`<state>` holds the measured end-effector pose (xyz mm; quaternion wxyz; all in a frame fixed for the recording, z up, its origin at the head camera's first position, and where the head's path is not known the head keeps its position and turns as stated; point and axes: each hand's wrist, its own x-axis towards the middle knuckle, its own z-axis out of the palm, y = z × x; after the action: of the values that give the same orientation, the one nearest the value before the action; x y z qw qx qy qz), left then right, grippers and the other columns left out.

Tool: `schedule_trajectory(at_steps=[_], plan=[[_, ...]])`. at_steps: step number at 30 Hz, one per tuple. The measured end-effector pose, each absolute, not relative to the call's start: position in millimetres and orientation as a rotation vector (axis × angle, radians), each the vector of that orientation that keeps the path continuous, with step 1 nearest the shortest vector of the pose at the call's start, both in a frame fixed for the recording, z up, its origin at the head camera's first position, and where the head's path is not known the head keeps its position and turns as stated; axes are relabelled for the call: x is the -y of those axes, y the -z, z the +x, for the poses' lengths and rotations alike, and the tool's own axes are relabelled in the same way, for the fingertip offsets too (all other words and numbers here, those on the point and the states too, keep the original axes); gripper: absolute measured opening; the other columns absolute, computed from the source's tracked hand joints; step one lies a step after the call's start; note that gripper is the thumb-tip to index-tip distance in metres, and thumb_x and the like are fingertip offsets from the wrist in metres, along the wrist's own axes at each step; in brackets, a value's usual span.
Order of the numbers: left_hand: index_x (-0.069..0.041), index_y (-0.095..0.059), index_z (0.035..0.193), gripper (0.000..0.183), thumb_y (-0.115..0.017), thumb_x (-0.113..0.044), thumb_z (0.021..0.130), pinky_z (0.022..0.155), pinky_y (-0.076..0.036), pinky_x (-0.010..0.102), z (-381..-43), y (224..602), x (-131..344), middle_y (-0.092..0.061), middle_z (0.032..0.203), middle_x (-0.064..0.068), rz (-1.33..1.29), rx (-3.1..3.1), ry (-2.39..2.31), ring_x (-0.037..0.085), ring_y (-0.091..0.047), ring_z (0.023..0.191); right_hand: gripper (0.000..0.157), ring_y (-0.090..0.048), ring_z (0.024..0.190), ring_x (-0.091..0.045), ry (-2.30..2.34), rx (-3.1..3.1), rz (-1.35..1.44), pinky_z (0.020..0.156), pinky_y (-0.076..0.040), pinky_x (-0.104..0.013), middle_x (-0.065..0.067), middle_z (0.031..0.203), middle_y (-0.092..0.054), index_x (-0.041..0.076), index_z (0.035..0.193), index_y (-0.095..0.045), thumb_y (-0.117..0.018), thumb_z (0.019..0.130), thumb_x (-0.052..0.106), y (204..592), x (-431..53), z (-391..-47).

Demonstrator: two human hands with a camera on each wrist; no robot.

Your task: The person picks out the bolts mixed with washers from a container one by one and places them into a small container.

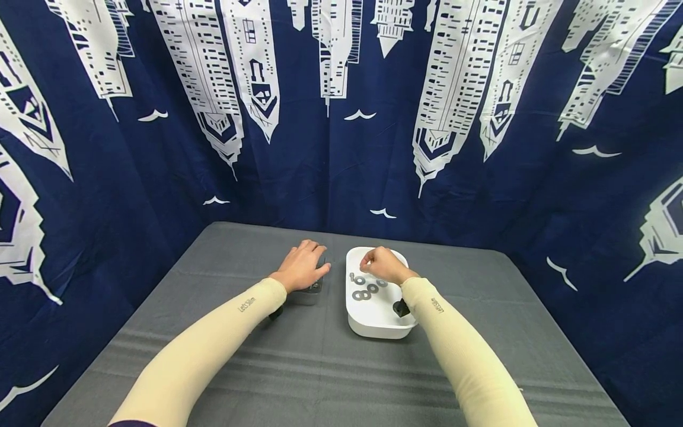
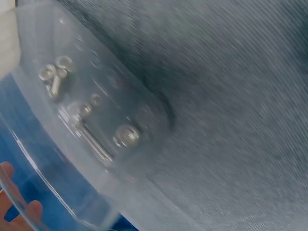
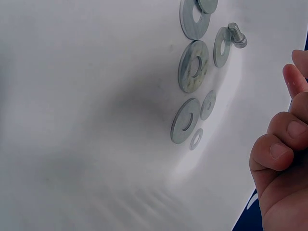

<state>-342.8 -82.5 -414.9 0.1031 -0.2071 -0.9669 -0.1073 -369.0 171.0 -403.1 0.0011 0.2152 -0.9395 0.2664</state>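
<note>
My left hand [image 1: 301,268] is over a clear plastic box [image 1: 306,296], fingers stretched out and thumb pointing right. In the left wrist view the box [image 2: 159,108] holds several metal screws [image 2: 94,142] and round pieces [image 2: 127,136]; fingertips show through its wall. My right hand [image 1: 385,265] is above the far part of a white tray [image 1: 380,328], fingers bent and thumb near the index finger. I cannot tell whether something small is between those fingertips. Several flat washers [image 3: 193,66] and a short bolt [image 3: 237,35] lie on the tray's bottom.
The box and tray stand side by side on a grey cloth-covered table [image 1: 320,379]. Behind and around it hangs a dark blue curtain [image 1: 299,178] with white building prints. A small black device [image 1: 401,307] sits under the right wrist, over the tray's near right side.
</note>
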Motion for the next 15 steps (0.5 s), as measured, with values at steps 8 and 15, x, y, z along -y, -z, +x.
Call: schedule_trajectory(at_steps=[8, 15], plan=[[-0.012, -0.052, 0.146, 0.056, -0.051, -0.047, 0.103, 0.112, -0.038, 0.051, -340, 414, 61, -0.051, 0.148, 0.009, -0.643, 2.868, 0.316, 0.027, -0.041, 0.142, 0.01, -0.047, 0.063, -0.011, -0.816, 2.937, 0.662, 0.058, -0.038, -0.026, 0.004, 0.066, -0.055, 0.006, 0.085, -0.075, -0.069, 0.084, 0.014, 409, -175, -371], [-0.012, -0.052, 0.147, 0.055, -0.052, -0.045, 0.103, 0.113, -0.038, 0.05, -340, 415, 44, -0.053, 0.147, 0.009, -0.679, 2.856, 0.323, 0.027, -0.042, 0.141, 0.01, -0.051, 0.067, -0.012, -0.815, 2.945, 0.625, 0.062, -0.041, -0.026, 0.002, 0.07, -0.062, 0.007, 0.084, -0.076, -0.068, 0.084, 0.013, 416, -178, -373]])
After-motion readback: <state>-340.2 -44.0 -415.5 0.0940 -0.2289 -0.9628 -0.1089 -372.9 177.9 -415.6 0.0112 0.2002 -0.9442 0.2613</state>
